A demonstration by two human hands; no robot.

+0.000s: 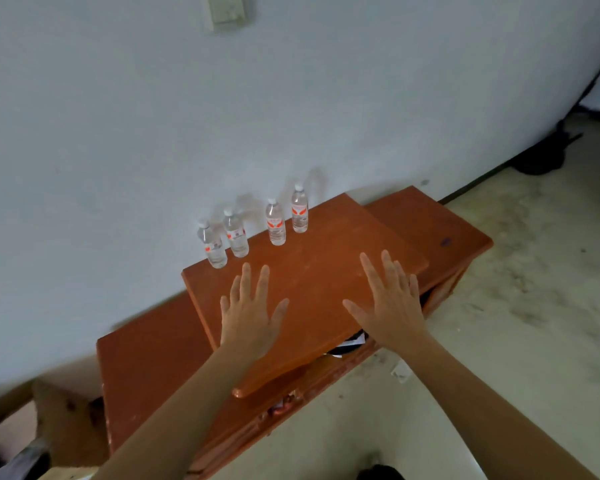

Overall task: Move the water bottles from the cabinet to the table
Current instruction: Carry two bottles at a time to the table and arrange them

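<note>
2 hands (246,317) (390,306) spread over cabinet (326,258) w/ 4 upright water bottles (217,249) (237,237) (276,225) (299,213).

We're looking at a plain, lived-in room, seemingly part of a home: an orange-brown wooden cabinet (146,368) is standing against a pale painted wall (118,133), a cream plastic switch plate (227,10) is sitting high on it, and a stained pale concrete floor (534,289) is stretching away to the right.
</note>
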